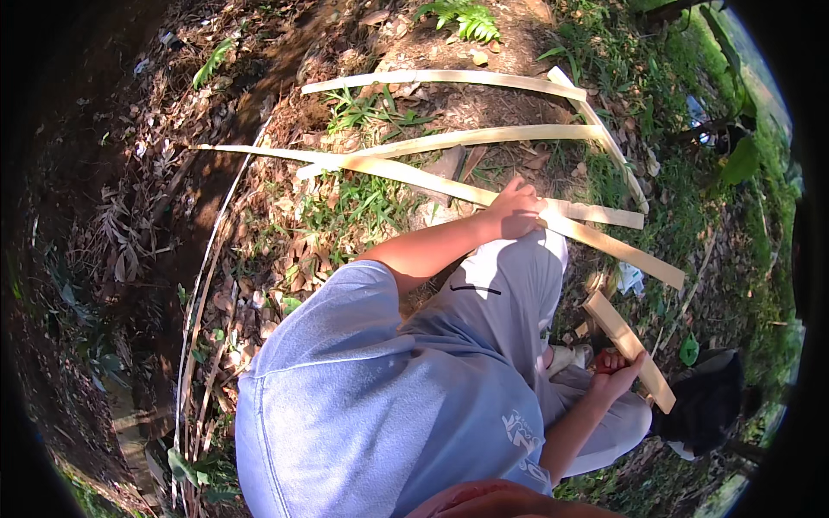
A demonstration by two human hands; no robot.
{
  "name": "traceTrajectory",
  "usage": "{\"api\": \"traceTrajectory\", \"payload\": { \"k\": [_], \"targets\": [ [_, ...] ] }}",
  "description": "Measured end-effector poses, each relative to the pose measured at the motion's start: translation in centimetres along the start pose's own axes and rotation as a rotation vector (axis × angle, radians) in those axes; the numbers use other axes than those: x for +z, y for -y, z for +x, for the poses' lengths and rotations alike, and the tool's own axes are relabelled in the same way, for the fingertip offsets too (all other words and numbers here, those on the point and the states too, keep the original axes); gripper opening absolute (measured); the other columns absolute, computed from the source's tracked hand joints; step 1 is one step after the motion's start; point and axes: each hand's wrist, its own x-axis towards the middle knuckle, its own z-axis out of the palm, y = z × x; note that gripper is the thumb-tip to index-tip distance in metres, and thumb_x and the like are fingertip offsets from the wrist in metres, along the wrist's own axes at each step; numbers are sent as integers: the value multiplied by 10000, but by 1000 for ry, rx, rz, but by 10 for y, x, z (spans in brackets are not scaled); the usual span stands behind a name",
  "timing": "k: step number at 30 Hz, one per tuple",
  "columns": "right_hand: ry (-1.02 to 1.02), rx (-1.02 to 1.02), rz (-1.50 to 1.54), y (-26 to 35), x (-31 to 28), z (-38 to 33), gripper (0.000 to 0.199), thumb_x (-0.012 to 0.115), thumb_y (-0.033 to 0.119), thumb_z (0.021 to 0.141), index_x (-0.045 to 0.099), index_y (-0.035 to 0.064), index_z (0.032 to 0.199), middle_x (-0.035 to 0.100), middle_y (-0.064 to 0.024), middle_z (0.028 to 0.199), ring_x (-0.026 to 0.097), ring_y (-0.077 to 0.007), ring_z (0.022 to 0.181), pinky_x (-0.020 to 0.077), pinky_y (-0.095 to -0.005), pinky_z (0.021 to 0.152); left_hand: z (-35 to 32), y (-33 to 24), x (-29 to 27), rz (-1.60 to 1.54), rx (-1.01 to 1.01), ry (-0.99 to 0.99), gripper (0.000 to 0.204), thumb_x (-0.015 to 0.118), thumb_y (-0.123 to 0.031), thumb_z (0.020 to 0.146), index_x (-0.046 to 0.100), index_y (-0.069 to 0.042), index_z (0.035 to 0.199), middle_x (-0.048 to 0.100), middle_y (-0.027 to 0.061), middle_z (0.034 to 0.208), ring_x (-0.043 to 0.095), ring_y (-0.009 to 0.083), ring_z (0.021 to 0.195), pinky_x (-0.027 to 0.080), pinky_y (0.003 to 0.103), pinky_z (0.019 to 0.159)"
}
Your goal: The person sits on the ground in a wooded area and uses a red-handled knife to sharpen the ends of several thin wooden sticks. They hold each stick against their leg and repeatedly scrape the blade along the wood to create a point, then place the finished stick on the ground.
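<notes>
My left hand (pixel 516 209) is closed on a long pale bamboo strip (pixel 393 169) above my raised left knee. The strip tapers off to the far left. Right of the hand two strip ends come out: an upper end (pixel 600 215) and a lower, broader end (pixel 617 247). Which of them belongs to the held strip is hidden by my fingers. Lower right, my right hand (pixel 615 373) wraps round a short, flat, pale wooden piece (pixel 623 331), held at a slant beside my right leg.
More pale strips lie on the ground ahead: a curved one (pixel 449 77), another (pixel 484 136) and a slanting one (pixel 611 145). Thin long stems (pixel 200 285) run along the left. A dark object (pixel 706 401) is beside my right knee. Leaf litter, grass and a fern (pixel 466 19) surround me.
</notes>
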Motion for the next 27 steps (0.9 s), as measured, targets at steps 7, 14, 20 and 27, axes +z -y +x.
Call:
{"api": "traceTrajectory", "payload": {
  "k": [7,14,20,27],
  "targets": [
    [42,47,47,0,-31,18,491,666,522,1071,462,159,811,271,71,630,288,-100,506,329,-279,475,13,-21,25,25,130,-65,431,873,-349,786,758,-94,1114,681,64,1224,579,292,1298,386,510,1135],
    [44,-19,-10,-3,-12,3,472,634,501,1096,463,156,824,284,69,613,296,-98,496,351,-283,470,18,-31,32,-39,68,-44,372,812,-265,816,768,-72,1131,622,109,1343,498,306,1406,362,522,1149],
    [90,-25,-29,-9,10,-5,614,665,545,1076,343,216,670,231,83,581,224,-97,476,295,-278,466,42,-84,-1,-305,-35,94,574,834,-195,835,681,-76,1375,549,174,1505,420,392,1486,314,554,1195],
    [146,71,-5,-21,19,-9,403,689,433,1084,480,163,870,357,53,629,364,-91,475,308,-285,425,50,-214,-17,-343,348,279,801,898,-281,803,521,-17,1459,578,197,1450,544,377,1395,410,489,1180]
  ]
}}
